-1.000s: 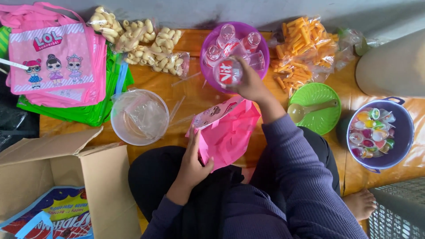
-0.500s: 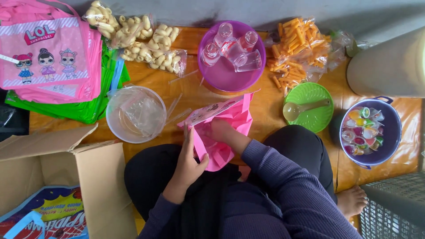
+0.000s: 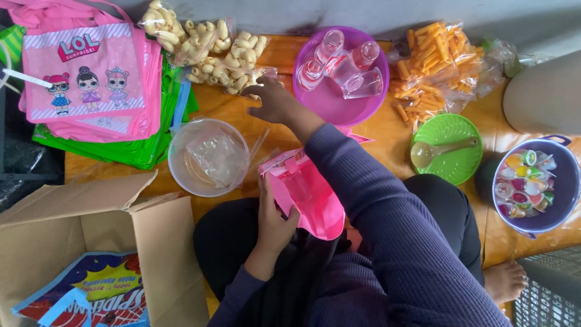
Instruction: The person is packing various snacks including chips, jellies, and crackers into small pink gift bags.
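Far left there's a cardboard box [image 3: 91, 242] with printed bags inside, and above it a stack of pink bags [image 3: 91, 79] lying on green ones. Next comes a clear bowl [image 3: 209, 157] holding crumpled plastic. The left hand [image 3: 275, 221] is clamped on the edge of a pink bag [image 3: 308, 197] sitting in the lap, mouth held open. It's a soft shiny fabric bag, saggy, and I can't tell what's in it. So filling looks partway: bag open, snacks not yet added. The right hand [image 3: 272, 103] reaches over the surface [image 3: 242, 115], fingers curled loosely on a packet of puffs [image 3: 233, 63], not quite gripped. Further right: purple plate of cups [image 3: 339, 72], orange sticks [image 3: 433, 57], green lid [image 3: 448, 148], jelly tub [image 3: 532, 184].
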